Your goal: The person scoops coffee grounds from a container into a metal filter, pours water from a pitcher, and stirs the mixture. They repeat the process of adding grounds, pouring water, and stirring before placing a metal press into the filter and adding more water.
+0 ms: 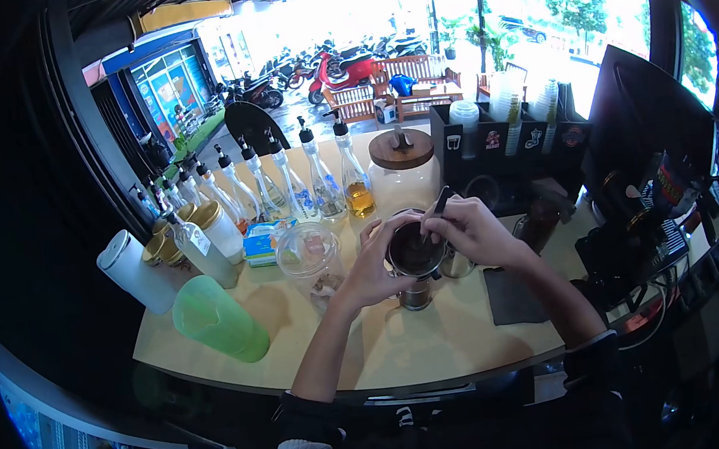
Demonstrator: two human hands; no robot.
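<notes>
My left hand (373, 266) holds the dark cup (415, 249), and my right hand (466, 226) grips a stick (440, 202) in it.

The left forearm (325, 345) points toward one o'clock, its hand (371, 266) curved open to the right, thumb low near four o'clock, fingers arching over the top. The right forearm (555, 293) angles toward eleven o'clock; the right hand (474, 228) bends inward, thumb and fingertips pinched together at nine o'clock.
</notes>
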